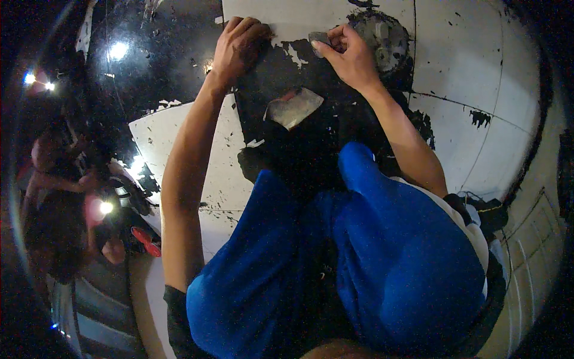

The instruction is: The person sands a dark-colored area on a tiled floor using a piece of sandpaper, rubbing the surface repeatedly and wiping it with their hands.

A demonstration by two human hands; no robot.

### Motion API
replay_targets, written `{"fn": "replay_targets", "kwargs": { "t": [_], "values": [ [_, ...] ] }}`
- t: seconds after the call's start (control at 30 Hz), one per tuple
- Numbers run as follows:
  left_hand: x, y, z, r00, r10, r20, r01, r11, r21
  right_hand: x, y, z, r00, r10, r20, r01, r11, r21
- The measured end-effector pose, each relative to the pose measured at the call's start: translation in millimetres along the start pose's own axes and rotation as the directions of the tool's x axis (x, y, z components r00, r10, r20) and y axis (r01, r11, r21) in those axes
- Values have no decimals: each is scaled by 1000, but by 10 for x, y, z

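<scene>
My right hand (354, 58) pinches a small flat grey piece (320, 42) between thumb and curled fingers, at the edge where white tile meets black surface. Opposite it, my left hand (240, 46) is bent down with its fingers curled in. A dark patch lies against those fingers, and I cannot make out what they hold. Between my forearms, nearer to me, lies a pale, jagged-edged flat piece (294, 107) with a reddish upper edge. The black layer (161, 66) on the white tiles (454, 48) is torn and flaked around both hands.
Beside my right hand is a round dark patch (382, 42) with pale marks. My blue-trousered knees (394, 239) rise close below. At the left, another person (60, 179) crouches near bright lights and a red item (145, 241). Dark cloth and cables (484, 212) lie at the right.
</scene>
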State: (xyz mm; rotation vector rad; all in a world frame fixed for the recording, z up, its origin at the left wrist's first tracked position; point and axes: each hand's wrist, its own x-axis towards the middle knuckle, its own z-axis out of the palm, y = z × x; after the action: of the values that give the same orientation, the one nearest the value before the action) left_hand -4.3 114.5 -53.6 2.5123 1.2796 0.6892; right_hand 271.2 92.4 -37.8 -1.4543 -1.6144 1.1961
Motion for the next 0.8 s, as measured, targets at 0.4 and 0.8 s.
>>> {"fn": "replay_targets", "kwargs": {
  "t": [0.4, 0.8],
  "values": [
    [-59, -135, 45, 975, 26, 220, -71, 978, 196, -220, 189, 63, 997, 74, 27, -76, 994, 84],
    [-69, 20, -123, 997, -77, -32, 77, 997, -5, -26, -142, 17, 984, 171, 55, -172, 985, 18]
  ]
}}
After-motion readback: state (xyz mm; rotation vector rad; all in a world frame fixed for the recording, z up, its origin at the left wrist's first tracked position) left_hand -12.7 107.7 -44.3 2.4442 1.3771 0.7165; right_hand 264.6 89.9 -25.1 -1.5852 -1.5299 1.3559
